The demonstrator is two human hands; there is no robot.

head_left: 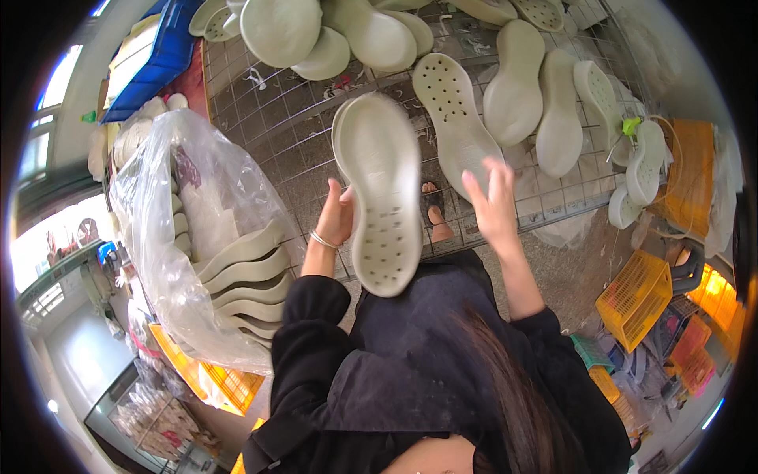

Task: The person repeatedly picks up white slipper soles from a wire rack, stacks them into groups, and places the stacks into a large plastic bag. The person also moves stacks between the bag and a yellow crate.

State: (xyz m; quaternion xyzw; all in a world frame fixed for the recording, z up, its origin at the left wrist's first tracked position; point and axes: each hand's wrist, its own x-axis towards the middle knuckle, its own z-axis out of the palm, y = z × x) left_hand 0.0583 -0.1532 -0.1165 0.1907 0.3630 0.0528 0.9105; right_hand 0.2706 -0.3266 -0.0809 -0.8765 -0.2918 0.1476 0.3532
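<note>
A pale grey-green shoe sole point(383, 197), slightly blurred, stands upright before me with rows of small dents on its lower part. Behind its upper left edge shows the rim of what looks like a second sole. My left hand point(338, 212) grips it at the left side, thumb showing and the other fingers hidden behind. To the right, my right hand point(495, 207) has its fingers apart and holds nothing. It is over the lower end of a sole with holes point(458, 118) on the wire rack; whether it touches that sole I cannot tell.
More soles lie on the wire mesh rack point(268, 130), among them a smooth one point(513, 83) at the right. A clear plastic bag point(237, 170) of stacked soles stands at my left. Beyond are a blue crate point(162, 59) and, at the right, a yellow basket point(634, 300).
</note>
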